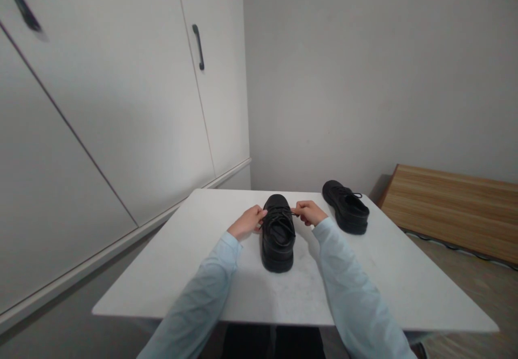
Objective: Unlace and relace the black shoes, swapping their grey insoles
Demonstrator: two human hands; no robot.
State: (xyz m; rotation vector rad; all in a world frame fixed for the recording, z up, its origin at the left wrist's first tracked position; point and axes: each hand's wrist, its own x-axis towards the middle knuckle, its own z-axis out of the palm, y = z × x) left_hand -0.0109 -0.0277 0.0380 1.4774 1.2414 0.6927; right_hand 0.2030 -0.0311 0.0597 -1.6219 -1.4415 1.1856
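A black lace-up shoe (pixel 277 251) stands on the white table with its toe pointing away from me and its heel toward me. Its black shoelace (pixel 279 212) crosses the upper, and a loop lies over the opening. On the shoe's left side, my left hand (pixel 249 222) pinches a part of the shoelace. My right hand (pixel 309 212) is closed on the lace at the other side, drawing a stretch of it out from the shoe. The fingertips of both hands are close to the eyelets.
A second black shoe (pixel 348 208) stands at the table's back right, toe angled to the far left. The white table (pixel 170 272) has its front edge close to my body. White cabinet doors (pixel 121 78) rise on the left; a wooden panel (pixel 453 208) is at right.
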